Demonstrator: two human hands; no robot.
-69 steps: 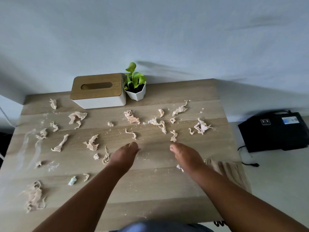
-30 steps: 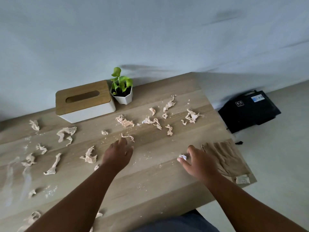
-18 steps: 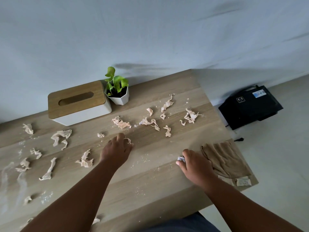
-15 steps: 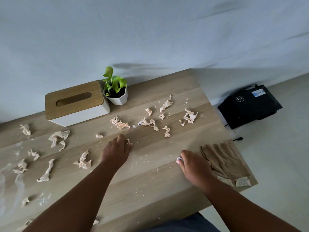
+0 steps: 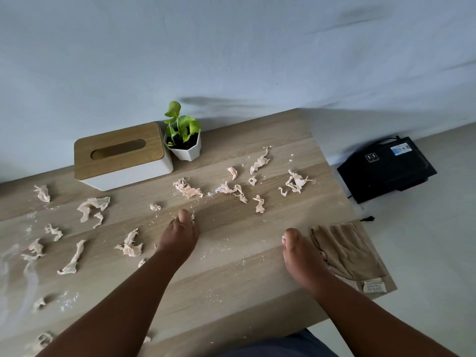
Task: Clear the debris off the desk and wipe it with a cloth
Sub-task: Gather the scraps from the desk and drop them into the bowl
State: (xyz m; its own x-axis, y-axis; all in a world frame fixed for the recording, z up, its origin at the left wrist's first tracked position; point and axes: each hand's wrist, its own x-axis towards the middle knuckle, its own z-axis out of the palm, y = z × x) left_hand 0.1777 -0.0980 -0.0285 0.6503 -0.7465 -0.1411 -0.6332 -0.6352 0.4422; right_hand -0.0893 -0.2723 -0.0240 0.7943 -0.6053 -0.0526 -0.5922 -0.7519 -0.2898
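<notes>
Up by the wall, the little white pot point(image 5: 186, 150) holds a green plant point(image 5: 180, 124), while your left hand point(image 5: 178, 236) pinches a scrap point(image 5: 192, 215) and your right hand point(image 5: 300, 255) pinches a white bit point(image 5: 283, 238).

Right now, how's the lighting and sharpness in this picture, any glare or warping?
Head view: dim, flat light with soft shadows on the wall behind the plant; sharp enough; pale sheen on the desk's left edge; wide-angle warp tilts the desk.
</notes>
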